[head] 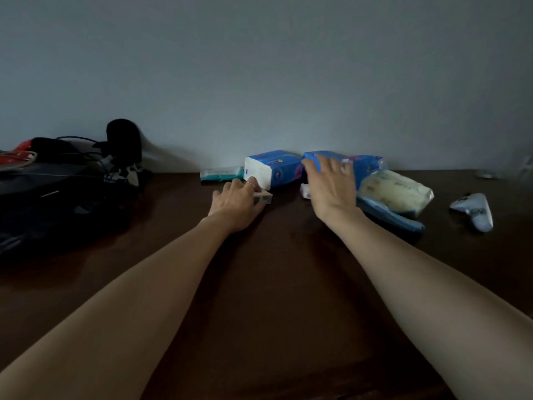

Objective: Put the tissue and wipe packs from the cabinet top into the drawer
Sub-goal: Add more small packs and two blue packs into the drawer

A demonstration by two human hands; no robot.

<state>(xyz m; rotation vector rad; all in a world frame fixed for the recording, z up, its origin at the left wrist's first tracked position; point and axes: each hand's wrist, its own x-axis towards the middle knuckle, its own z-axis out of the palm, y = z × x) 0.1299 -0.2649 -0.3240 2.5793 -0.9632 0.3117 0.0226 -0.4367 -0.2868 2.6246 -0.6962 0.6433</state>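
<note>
- The dark cabinet top (259, 284) carries the packs by the wall.
- Your right hand (331, 189), fingers spread, lies over a blue tissue pack (363, 166).
- Your left hand (236, 202) pinches a small pack (264, 197) beside another blue pack (274, 171).

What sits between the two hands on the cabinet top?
In the head view, between the left hand and the right hand there is mostly bare dark wood, plus a small white crumpled bit beside the right hand.

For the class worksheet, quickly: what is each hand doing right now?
Left hand: fingers curled round a small clear-wrapped pack on the cabinet top.
Right hand: open, fingers spread over a blue tissue pack, not gripping.
</note>
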